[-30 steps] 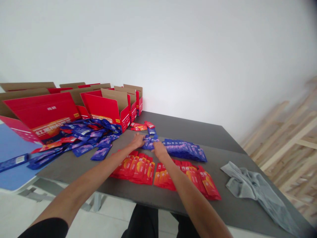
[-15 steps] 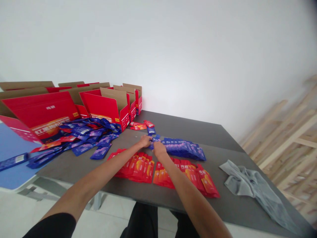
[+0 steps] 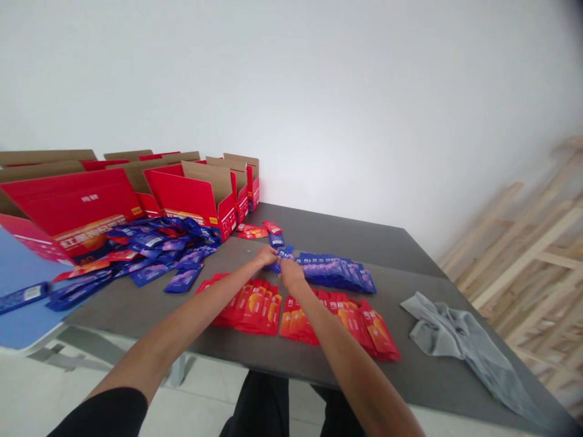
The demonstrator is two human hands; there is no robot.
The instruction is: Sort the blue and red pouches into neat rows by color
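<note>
Both my arms reach forward over a dark grey table (image 3: 346, 240). My left hand (image 3: 266, 255) and my right hand (image 3: 291, 272) meet at the left end of a row of blue sachets (image 3: 334, 271), fingers closed on a few blue sachets (image 3: 279, 260) there. In front of the hands lie two fanned rows of red sachets (image 3: 255, 301), the second row (image 3: 350, 320) stretching to the right. A loose heap of blue sachets (image 3: 155, 252) spreads across the table's left side.
Open red cardboard boxes (image 3: 200, 197) stand along the back left by the white wall. A few red sachets (image 3: 257, 230) lie behind the hands. A grey cloth (image 3: 460, 340) lies at the right. A blue surface (image 3: 22, 297) adjoins the left edge. Wooden frames (image 3: 532, 255) stand beyond.
My hands have drawn closer together and slid the small bunch of blue sachets rightward toward the end of the blue row.
</note>
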